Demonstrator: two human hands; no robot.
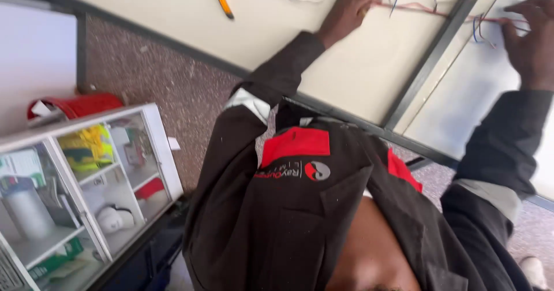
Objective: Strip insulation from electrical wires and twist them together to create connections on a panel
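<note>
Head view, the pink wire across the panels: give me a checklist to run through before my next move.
1. Left hand gripping the pink wire: ok, closed on it.
2. Right hand gripping the same wire: cannot tell, fingers lie over it.
3. Wire straight between the hands: ok, it runs nearly straight across the dark frame bar.
4. Blue wire loops free of the right hand: cannot tell, they sit close beside it.
5. Orange-handled tool out of the way: ok, it lies untouched on the cream panel.
</note>
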